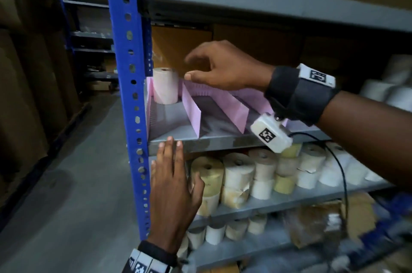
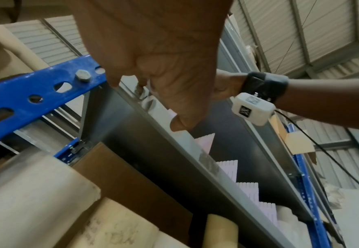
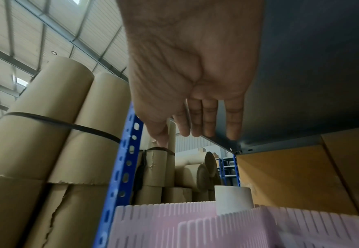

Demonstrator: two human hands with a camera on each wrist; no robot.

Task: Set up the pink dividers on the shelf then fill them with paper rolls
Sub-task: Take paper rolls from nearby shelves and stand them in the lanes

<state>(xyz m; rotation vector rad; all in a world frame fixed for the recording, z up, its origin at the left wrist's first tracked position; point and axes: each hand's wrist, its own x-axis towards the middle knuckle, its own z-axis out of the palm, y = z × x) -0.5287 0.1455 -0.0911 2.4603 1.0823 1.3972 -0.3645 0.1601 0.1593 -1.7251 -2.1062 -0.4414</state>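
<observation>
Pink slotted dividers (image 1: 192, 110) (image 3: 174, 224) (image 2: 248, 191) stand on the grey shelf (image 1: 178, 132), forming lanes. One whitish paper roll (image 1: 165, 85) (image 3: 233, 198) stands upright in the leftmost lane, at the back. My right hand (image 1: 214, 67) (image 3: 195, 109) hovers just right of that roll, above the dividers, fingers loose and holding nothing. My left hand (image 1: 172, 185) (image 2: 159, 67) lies flat, fingers straight, with its fingertips against the shelf's front edge (image 2: 174, 142).
Several cream and yellowish paper rolls (image 1: 256, 172) fill the shelf below, with more (image 1: 223, 232) on a lower one. A blue slotted upright (image 1: 127, 72) bounds the shelf on the left. Brown cartons (image 1: 245, 43) line the back. Large cardboard tubes (image 3: 47, 125) stand beyond the rack.
</observation>
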